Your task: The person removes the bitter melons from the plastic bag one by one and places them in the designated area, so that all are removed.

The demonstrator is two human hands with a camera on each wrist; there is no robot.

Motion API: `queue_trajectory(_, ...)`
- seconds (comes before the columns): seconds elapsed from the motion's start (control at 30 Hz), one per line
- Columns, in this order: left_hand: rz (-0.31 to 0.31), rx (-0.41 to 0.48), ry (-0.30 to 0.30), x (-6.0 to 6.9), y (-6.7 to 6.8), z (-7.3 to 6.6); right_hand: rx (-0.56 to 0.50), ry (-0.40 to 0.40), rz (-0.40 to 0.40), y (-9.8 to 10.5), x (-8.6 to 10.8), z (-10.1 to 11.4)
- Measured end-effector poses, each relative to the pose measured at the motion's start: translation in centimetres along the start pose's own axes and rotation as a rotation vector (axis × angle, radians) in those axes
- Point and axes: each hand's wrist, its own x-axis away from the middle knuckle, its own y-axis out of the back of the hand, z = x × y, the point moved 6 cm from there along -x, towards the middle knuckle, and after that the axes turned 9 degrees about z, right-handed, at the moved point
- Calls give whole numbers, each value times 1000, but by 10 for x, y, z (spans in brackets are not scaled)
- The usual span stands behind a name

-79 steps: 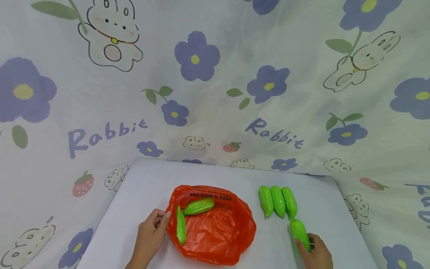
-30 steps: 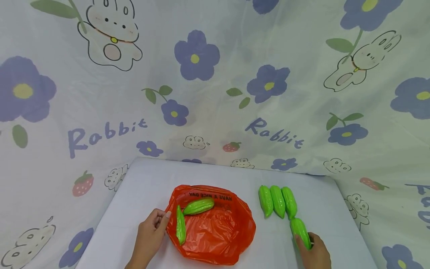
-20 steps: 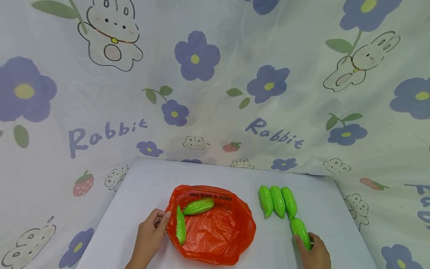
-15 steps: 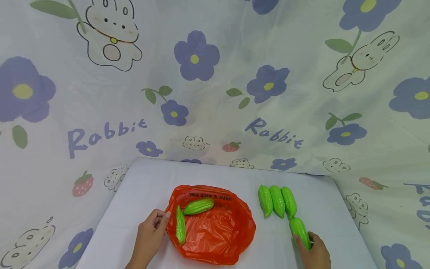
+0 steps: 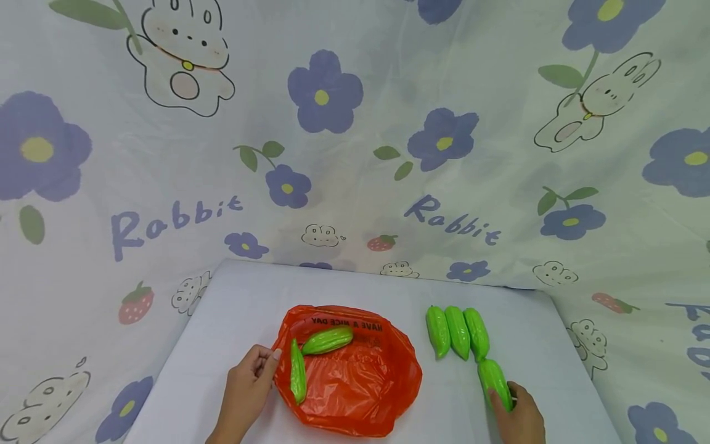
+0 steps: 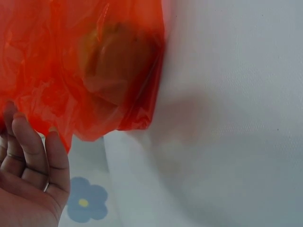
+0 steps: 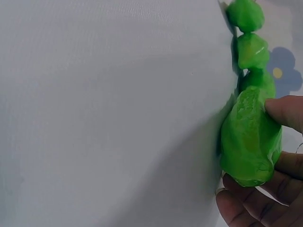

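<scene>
A red plastic bag (image 5: 355,382) lies open on the white table, with printed letters inside its far wall. Two glossy green ridged gourds, one upright at the left (image 5: 298,373) and one slanting (image 5: 328,340), lie inside it. My left hand (image 5: 248,383) holds the bag's left rim between thumb and fingers; the left wrist view has its fingers (image 6: 33,142) against the red film. My right hand (image 5: 518,413) grips another green gourd (image 5: 493,377) on the table, thumb on one side and fingers (image 7: 255,203) on the other. Its far end meets the nearest of three gourds.
Side by side at the right of the bag lie three green gourds (image 5: 458,333). The white table (image 5: 261,296) ends at a curtain (image 5: 355,172) printed with rabbits and flowers behind and at both sides.
Compared with the oldest frame, my right hand and its gourd have shifted slightly away from me, up against the near end of the third gourd. My left hand and the bag stay put.
</scene>
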Motion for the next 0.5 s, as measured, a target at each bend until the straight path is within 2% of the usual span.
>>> queue_trajectory(0.5,1,10,8,-1,-1,2,8,20,-17,3,3,6)
